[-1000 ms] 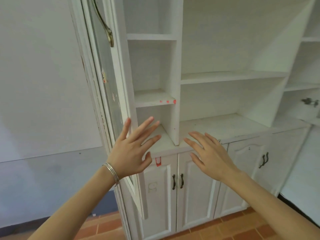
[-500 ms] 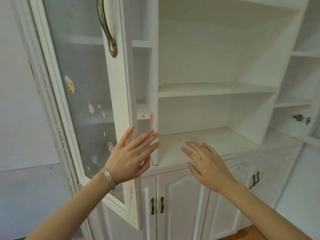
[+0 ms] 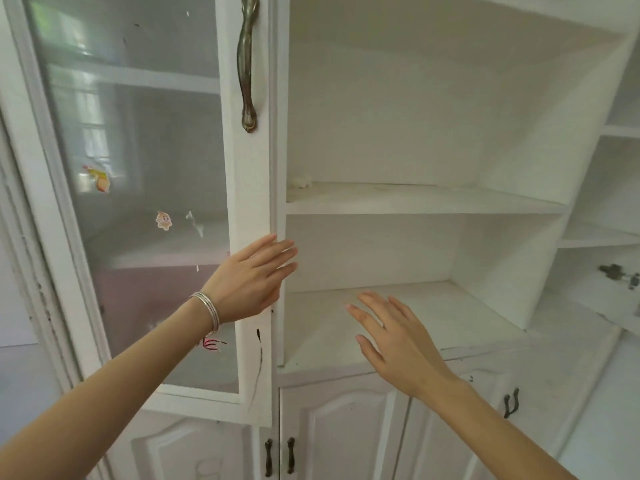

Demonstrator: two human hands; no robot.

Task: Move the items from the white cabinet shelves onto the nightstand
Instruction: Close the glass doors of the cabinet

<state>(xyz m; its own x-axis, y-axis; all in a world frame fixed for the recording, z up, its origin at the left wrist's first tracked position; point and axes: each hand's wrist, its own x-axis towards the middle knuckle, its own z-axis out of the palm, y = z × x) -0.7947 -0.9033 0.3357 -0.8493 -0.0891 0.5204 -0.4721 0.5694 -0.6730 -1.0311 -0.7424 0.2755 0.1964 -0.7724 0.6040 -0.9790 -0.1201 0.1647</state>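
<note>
- Head view looked at a white cabinet (image 3: 381,133) with a glass door (image 3: 138,202) on its left side; the door's white frame lay almost flush with the cabinet's upright, and a dark metal handle (image 3: 247,64) ran down that frame
- left hand (image 3: 249,282) was flat and open, fingers spread, against the door frame's edge; it held nothing; silver bangles (image 3: 207,311) sat on the wrist
- right hand (image 3: 398,337) was open too, fingers loosely spread, in front of the lower shelf (image 3: 467,313); whether it touched the shelf could not be told
- upper shelf (image 3: 415,199) showed only a small pale lump (image 3: 302,181) in its back left corner; what it was could not be told
- stickers (image 3: 162,220) dotted the glass; closed doors (image 3: 332,427) with dark handles stood below
</note>
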